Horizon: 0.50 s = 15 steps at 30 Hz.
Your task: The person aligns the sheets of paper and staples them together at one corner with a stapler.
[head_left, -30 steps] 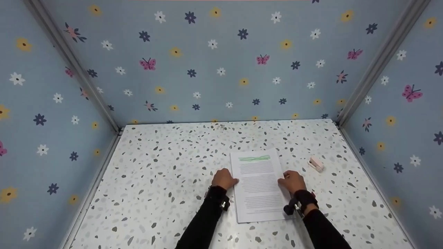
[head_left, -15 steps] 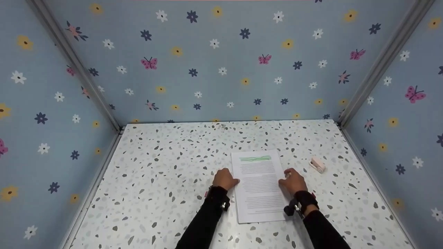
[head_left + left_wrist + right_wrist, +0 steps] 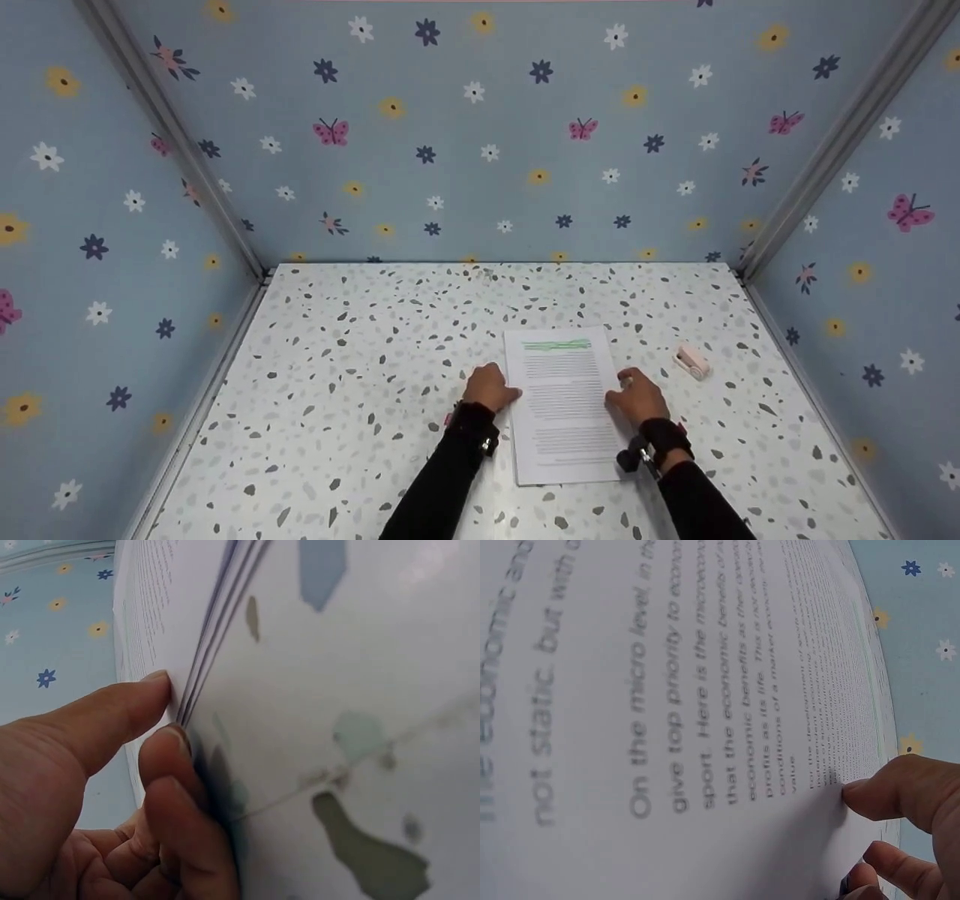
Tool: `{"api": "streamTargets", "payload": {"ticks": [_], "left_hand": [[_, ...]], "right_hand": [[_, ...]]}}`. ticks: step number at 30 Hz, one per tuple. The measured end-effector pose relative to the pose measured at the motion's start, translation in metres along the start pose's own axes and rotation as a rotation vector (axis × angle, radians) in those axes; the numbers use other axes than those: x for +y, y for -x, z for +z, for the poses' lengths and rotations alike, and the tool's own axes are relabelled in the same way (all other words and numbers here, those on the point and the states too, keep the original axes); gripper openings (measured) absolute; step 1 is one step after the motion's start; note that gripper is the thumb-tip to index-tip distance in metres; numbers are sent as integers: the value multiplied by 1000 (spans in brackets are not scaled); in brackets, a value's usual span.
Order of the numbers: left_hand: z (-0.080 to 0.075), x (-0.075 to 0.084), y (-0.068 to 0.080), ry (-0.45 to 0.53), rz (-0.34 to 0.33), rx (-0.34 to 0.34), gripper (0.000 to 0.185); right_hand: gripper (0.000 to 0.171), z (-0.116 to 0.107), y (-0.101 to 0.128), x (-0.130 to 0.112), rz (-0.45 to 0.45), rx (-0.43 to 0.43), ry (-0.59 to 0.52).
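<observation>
— Where were the papers (image 3: 564,405) when you looked?

— Flat on the speckled table (image 3: 360,390), near the front and a little right of the middle, printed side up with a green streak across the heading. It was a thin stack, not one sheet; the left wrist view showed several edges lying one on another.

— And the hands?

— One on each long side. The left hand (image 3: 489,388) was against the left edge, its fingers (image 3: 169,757) curled and its thumb (image 3: 112,716) laid on top, so the edges of the sheets sat pinched between them. The right hand (image 3: 637,396) was at the right edge, thumb tip (image 3: 889,795) pressing on the top page; its other fingers looked curled, but whether they gripped the edge or only rested there I couldn't tell.

— How far along did it seem?

— Early, I'd judge. The sheets looked gathered and fairly square, and that was about all. A small pink stapler (image 3: 691,362) lay on the table to the right, apart from the papers and untouched, and I saw no staple at the corner, though that corner was too small to be sure of. Anything to do with fastening was, by my reckoning, not yet done
</observation>
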State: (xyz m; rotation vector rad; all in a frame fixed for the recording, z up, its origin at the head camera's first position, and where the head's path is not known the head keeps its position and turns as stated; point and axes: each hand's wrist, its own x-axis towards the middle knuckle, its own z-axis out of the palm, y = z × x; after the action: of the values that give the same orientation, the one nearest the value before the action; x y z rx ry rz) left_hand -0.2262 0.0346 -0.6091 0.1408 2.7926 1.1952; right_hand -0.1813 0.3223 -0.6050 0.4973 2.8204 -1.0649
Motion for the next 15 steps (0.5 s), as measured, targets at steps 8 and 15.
{"api": "streamTargets", "payload": {"ticks": [8,15], "left_hand": [[-2,1,3,20,5,-1,37],[0,0,1,15,-8,-19,35]], "right_hand": [[49,1,0,0,12,-4,4],[49,1,2,-1,20,3,23]]}}
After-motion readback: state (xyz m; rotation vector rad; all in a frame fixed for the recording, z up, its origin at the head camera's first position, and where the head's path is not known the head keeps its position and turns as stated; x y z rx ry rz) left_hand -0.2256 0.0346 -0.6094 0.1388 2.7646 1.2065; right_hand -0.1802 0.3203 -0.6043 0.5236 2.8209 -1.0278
